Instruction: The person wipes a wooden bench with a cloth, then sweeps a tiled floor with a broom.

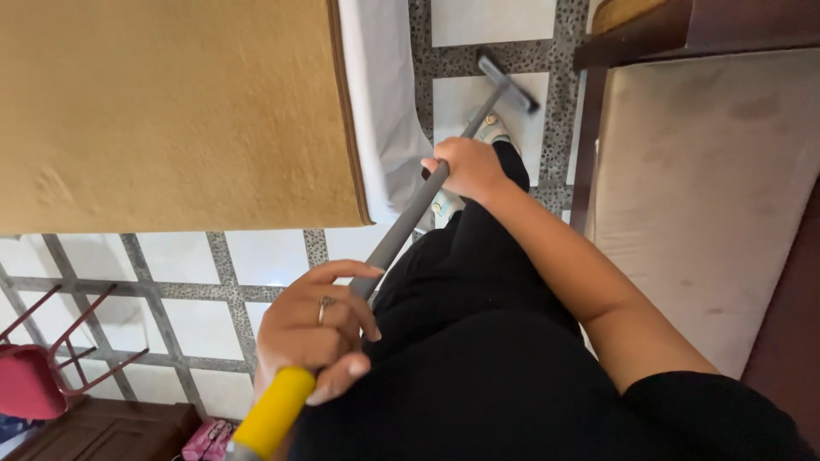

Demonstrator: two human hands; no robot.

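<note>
Both hands closed on long grey mop pole (pixel 401 232): left hand (pixel 312 329) by yellow grip, right hand (pixel 468 166) lower; keep flat grey head (pixel 509 83) pressed on white tiled floor (pixel 269 256).

Floor (pixel 273 256) is white square tile with wide speckled grey-black borders, glossy, catching soft daylight. A big tan-yellow slab, a mattress or padded top (pixel 171 111), fills the upper left, with a white sheet edge (pixel 380 102) hanging beside it. Right side: dark brown wooden frame (pixel 675 34) around a pale beige cushion (pixel 709 196), faintly stained. Lower left: red chair (pixel 34 376) with thin metal legs, a dark wooden cabinet top (pixel 102 431) below it, and a small pink patterned item (pixel 207 440) next to that, unclear what. Walls and windows out of view.
</note>
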